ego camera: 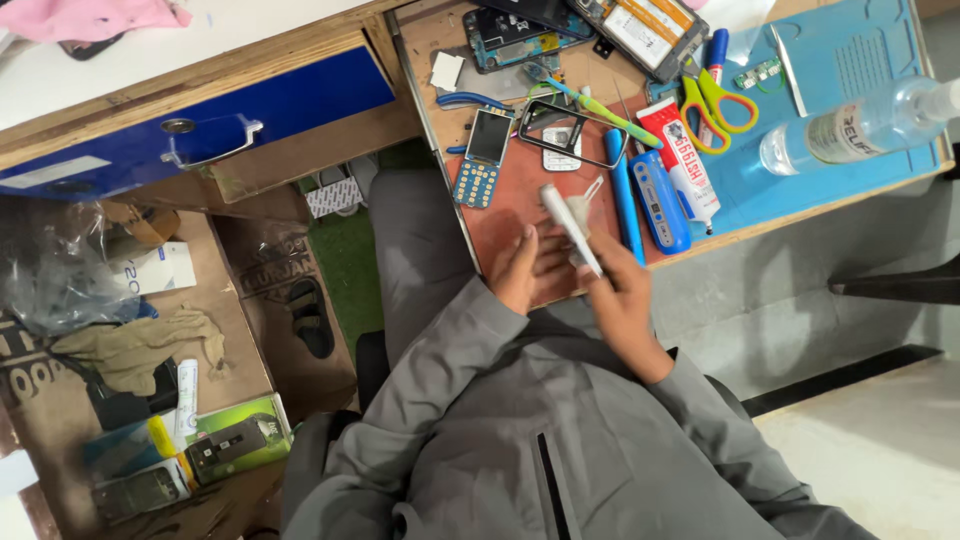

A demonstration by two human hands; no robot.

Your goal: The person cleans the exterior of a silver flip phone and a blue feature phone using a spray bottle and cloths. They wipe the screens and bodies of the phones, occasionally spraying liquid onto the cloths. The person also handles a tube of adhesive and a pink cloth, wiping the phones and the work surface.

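Note:
My right hand (622, 295) grips a slim white phone cover (566, 218), held tilted over the reddish-brown desk mat (500, 225) near the desk's front edge. A small pale piece sticks out beside the cover. My left hand (522, 268) rests on the mat just left of it, fingers loosely apart and reaching toward the cover's lower end; I cannot tell whether they touch it. Both arms are in grey sleeves.
On the desk lie a small phone with a blue keypad (481, 158), a black phone frame (597, 141), a blue tool (623, 198), a glue tube (682, 160), scissors (716, 100), a clear bottle (860, 125) and a blue mat (850, 55). A blue drawer (210, 115) is left; cardboard, a sandal (310, 318) and a green box (240, 440) are on the floor.

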